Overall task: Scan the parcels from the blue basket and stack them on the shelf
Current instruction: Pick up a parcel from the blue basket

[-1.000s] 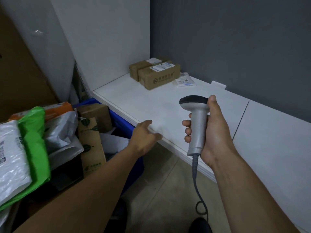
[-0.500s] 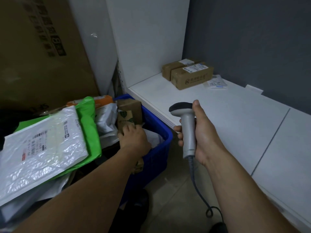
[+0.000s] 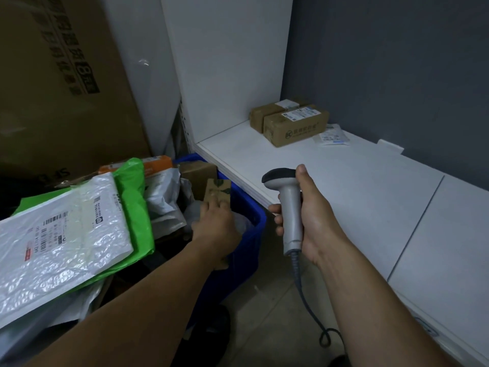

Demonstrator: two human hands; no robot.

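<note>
left hand [image 3: 215,225] on a cardboard parcel [image 3: 219,190] in the blue basket [image 3: 250,247], cannot tell if gripping; right hand [image 3: 311,221] clamped round scanner [image 3: 289,207], apparently ready to scan.

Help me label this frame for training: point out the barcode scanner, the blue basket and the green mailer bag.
barcode scanner [image 3: 291,213], head view, on its grey handle.
blue basket [image 3: 251,242], head view, on its outer wall near the corner.
green mailer bag [image 3: 135,207], head view, on its exposed strip.

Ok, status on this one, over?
Left hand grips brown parcel in blue basket. Right hand holds scanner. Two boxes sit at shelf far corner.
</note>
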